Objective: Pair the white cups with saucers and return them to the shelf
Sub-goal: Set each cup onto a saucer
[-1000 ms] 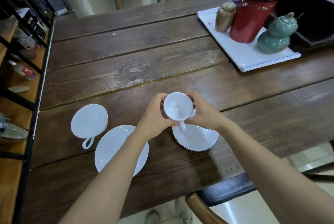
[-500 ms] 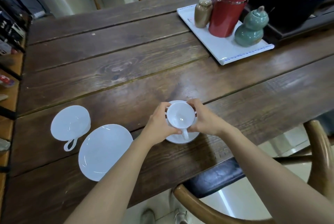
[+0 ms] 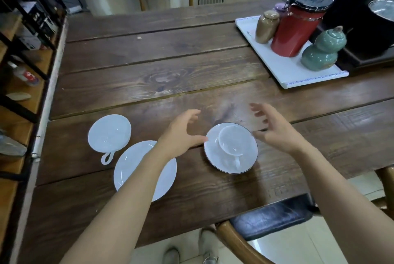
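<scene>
Both hands have let go since half a second ago: our left hand [image 3: 181,133] and right hand [image 3: 275,129] now hover spread wide and empty on either side of the small white porcelain cup [image 3: 231,140], which sits upright on the thin-rimmed white saucer [image 3: 215,157] with its handle pointing toward the near edge. Our left thumb reaches close to that saucer's left rim; we cannot tell whether it touches.

So the first pairing is done on the dark wooden plank table [image 3: 149,67]. To the left, the second white cup [image 3: 109,132] stands on the bare wood, just beside the second white saucer [image 3: 130,170], which our left forearm partly covers. We judge this second pair is next: lift that cup by its body or handle and set it centred on its saucer. Afterwards both sets must go to the black-framed wooden shelf [image 3: 23,76] at the far left, carried level so the cups do not slide.
</scene>
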### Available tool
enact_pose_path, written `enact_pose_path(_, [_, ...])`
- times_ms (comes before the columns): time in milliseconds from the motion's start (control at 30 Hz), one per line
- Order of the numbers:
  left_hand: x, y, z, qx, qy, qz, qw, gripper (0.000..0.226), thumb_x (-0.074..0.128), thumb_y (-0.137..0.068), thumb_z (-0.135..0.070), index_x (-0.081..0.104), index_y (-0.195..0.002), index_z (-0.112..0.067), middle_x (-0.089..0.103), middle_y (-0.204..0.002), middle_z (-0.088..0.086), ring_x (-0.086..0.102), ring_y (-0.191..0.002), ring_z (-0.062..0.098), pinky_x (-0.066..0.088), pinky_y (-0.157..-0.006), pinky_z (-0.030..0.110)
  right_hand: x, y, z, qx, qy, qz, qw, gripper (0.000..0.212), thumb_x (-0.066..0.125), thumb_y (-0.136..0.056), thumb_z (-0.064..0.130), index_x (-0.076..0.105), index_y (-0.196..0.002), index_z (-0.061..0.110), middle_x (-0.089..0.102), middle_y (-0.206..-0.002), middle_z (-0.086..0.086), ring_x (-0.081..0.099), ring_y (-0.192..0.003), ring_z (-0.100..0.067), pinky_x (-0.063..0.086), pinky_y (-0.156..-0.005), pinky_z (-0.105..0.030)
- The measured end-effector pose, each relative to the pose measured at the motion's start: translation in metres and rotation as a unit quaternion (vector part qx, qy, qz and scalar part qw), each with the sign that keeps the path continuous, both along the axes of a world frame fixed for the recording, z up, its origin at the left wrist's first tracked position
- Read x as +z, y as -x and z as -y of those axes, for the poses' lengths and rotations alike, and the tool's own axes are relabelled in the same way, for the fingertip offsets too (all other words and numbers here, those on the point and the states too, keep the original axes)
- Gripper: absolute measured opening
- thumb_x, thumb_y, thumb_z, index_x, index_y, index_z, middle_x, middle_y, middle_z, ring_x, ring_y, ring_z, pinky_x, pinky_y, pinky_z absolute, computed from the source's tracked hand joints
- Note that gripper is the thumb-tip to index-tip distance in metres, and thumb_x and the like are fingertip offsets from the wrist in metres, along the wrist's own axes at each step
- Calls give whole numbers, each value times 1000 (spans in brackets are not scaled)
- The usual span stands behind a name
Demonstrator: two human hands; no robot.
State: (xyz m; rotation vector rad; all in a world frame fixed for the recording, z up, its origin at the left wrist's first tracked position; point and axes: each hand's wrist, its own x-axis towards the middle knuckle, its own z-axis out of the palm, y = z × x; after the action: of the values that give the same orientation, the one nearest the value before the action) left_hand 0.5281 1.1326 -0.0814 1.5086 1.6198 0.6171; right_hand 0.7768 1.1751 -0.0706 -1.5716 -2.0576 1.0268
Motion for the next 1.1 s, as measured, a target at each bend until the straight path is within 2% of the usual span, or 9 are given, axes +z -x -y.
enact_pose_path(200, [18,76,25,143,-83,-19,986,55,72,-81,-21,48,-131,-24,56,-124,-6,52,-119,13,41,-87,23,3,96,-2,73,-29,-43,996,65,68,-80,7,40,-138,17,47,-119,7,47,-103,-8,41,-89,-19])
enact_pose_path(267, [17,98,33,188,-102,-48,976,66,72,-80,-23,40,-138,-26,47,-140,-3,44,-129,15,39,-98,31,-3,131,1,102,-5,-45,994,72,70,-79,10,34,-141,15,45,-121,5,45,-107,-10,41,-93,-27])
enact_pose_path(367, [14,138,48,238,-65,-72,966,97,77,-75,-26,14,-149,-32,19,-158,-1,22,-143,21,27,-112,45,-16,183,5,153,19,-15,988,94,76,-75,19,18,-148,16,37,-146,-2,37,-133,-18,33,-110,-35])
enact_pose_path(467, [4,164,61,234,6,-61,970,118,81,-70,-28,-6,-149,-33,-2,-162,-5,4,-148,20,14,-116,48,-27,217,9,190,43,26,980,113,79,-72,27,-2,-150,19,19,-158,-3,17,-146,-21,20,-117,-46])
enact_pose_path(567, [-13,187,76,236,65,-19,969,124,82,-68,-31,-13,-147,-37,-9,-161,-7,-2,-148,21,9,-117,51,-34,250,15,216,64,60,972,119,79,-72,29,-12,-149,20,11,-160,1,12,-147,-20,9,-118,-50])
enact_pose_path(767, [-28,203,78,206,104,93,969,119,81,-70,-26,-7,-149,-36,3,-161,-10,6,-148,20,13,-117,48,-46,287,20,217,90,44,971,113,78,-73,16,-6,-149,21,24,-155,0,20,-143,-26,7,-115,-54])
enact_pose_path(867, [-32,206,74,187,112,145,965,110,83,-68,-19,10,-149,-39,21,-157,-11,16,-146,17,19,-117,43,-50,295,21,203,90,-21,975,95,80,-65,10,22,-138,29,40,-136,5,37,-129,-21,30,-110,-53])
enact_pose_path(967, [-34,206,73,174,98,169,965,94,82,-64,-12,33,-138,-42,42,-141,-16,33,-136,11,29,-113,39,-49,298,23,182,94,-69,976,87,81,-65,5,30,-133,25,38,-124,9,41,-117,-13,43,-99,-36])
enact_pose_path(1100, [-29,202,75,169,72,164,969,88,80,-67,-4,34,-134,-37,42,-131,-15,37,-125,8,34,-99,27,-45,291,28,182,75,-96,976,83,82,-65,5,30,-125,31,34,-124,10,39,-115,-9,39,-86,-15])
